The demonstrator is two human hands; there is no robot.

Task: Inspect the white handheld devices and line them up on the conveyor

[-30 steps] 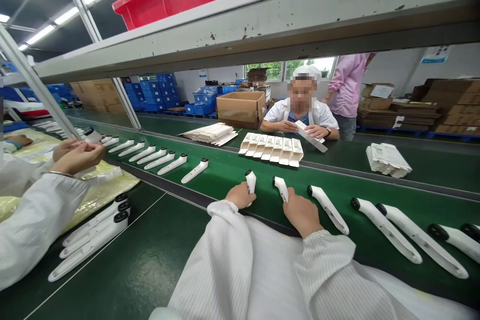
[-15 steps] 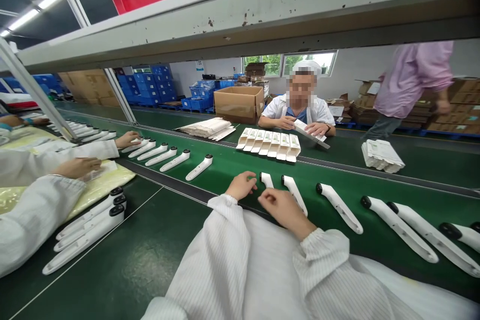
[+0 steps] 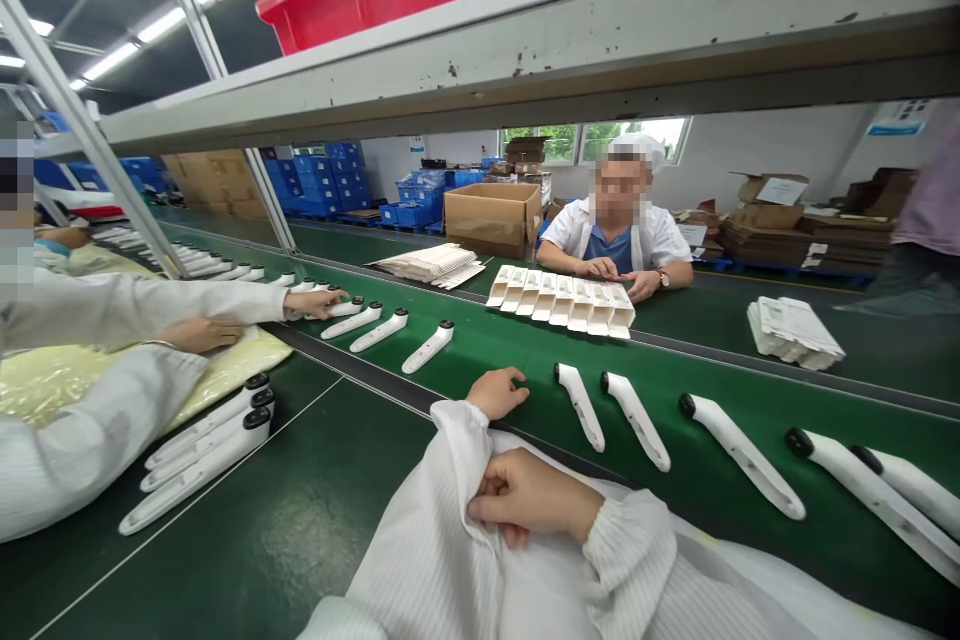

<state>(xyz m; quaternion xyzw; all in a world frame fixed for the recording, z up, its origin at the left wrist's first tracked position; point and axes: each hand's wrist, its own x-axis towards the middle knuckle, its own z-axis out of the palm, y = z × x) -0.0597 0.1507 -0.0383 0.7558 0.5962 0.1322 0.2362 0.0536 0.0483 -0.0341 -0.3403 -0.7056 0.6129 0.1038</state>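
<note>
On the green belt (image 3: 487,345), the nearest white device (image 3: 580,406) is seen beyond the left hand (image 3: 498,393), fingers half-spread, nothing held; it could be knocked askew by a stray sweep. Against the left sleeve (image 3: 431,500), the right hand (image 3: 529,495) is curled, its hold untellable.

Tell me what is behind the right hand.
The left sleeve and the gown show behind the right hand. Whatever the hand itself covers cannot be seen.
</note>
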